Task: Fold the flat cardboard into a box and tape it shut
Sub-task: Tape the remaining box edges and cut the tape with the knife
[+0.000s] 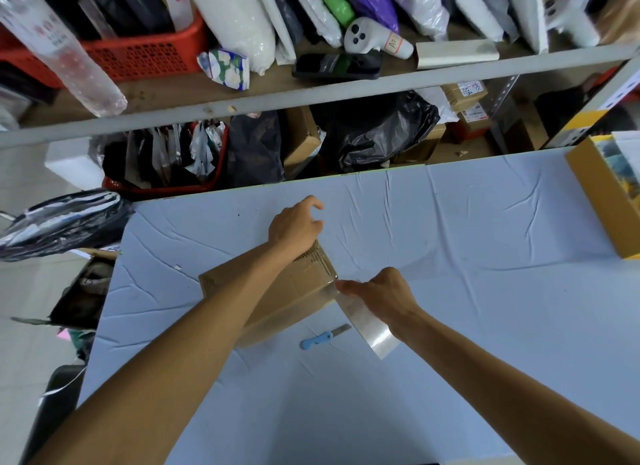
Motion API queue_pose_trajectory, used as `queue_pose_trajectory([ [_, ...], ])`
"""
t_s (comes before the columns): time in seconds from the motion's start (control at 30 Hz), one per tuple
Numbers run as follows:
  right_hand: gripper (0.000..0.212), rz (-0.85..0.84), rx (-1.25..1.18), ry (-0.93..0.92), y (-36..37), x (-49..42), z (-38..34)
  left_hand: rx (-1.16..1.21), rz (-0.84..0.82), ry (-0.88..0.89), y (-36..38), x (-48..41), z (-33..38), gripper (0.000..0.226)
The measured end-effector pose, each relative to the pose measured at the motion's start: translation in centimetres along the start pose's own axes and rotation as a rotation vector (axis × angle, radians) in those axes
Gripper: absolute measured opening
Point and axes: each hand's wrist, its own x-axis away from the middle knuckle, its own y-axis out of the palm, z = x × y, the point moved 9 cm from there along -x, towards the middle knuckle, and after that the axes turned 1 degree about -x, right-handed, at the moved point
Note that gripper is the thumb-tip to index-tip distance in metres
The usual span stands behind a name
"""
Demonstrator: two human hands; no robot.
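Observation:
A brown cardboard box (298, 291) lies folded up on the light blue table (485, 229), partly hidden under my left forearm. My left hand (294, 227) rests on the box's far end, fingers curled loosely over its edge. A strip of clear tape (367, 321) hangs from the box's right corner toward me. My right hand (384, 291) pinches that tape where it meets the corner. No tape roll is visible.
A blue-handled utility knife (323, 336) lies on the table just in front of the box. A yellow-brown open carton (602, 194) stands at the right edge. Cluttered shelves (311, 94) with bags and boxes rise beyond the table.

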Motion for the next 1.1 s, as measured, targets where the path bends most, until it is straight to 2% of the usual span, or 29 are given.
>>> queue_pose_trajectory([
  [0.07,0.057,0.002,0.009,-0.005,0.0,-0.1,0.0,0.144,0.014,0.178,-1.4,1.3,0.8,0.02],
  [0.13,0.057,0.014,0.013,-0.003,-0.1,-0.1,0.1,0.128,-0.055,0.354,-2.2,3.4,1.4,0.02],
  [0.2,0.059,0.02,0.016,-0.003,-0.2,-0.2,0.0,0.033,-0.241,0.428,-1.1,5.6,1.3,0.038],
  [0.27,0.06,0.014,0.015,0.0,0.0,-0.2,0.0,-0.125,-0.324,0.478,0.0,7.1,0.9,0.059],
  [0.33,0.059,0.006,0.014,0.005,0.1,-0.2,0.0,-0.27,-0.302,0.534,0.4,7.7,0.9,0.073],
  [0.4,0.06,0.006,0.018,0.004,0.1,-0.2,0.0,-0.382,-0.236,0.578,0.6,7.8,1.3,0.076],
  [0.67,0.057,0.049,-0.036,-0.024,-0.8,-0.5,-1.4,-0.427,-0.033,0.682,-1.4,5.8,3.3,0.068],
  [0.83,0.056,0.057,-0.096,-0.022,-0.9,-0.8,-2.1,-0.334,-0.124,0.626,-0.6,4.1,2.2,0.066],
  [0.97,0.039,0.01,-0.156,-0.113,-0.7,-0.1,-1.3,-0.334,-0.137,0.597,0.2,3.8,1.6,0.06],
  [1.03,0.047,0.007,-0.18,-0.133,-0.9,0.2,-0.6,-0.296,-0.154,0.57,0.3,3.6,1.4,0.05],
  [1.1,0.048,-0.025,-0.214,-0.138,-0.7,0.1,0.1,-0.185,-0.176,0.498,0.3,3.3,1.2,0.029],
])
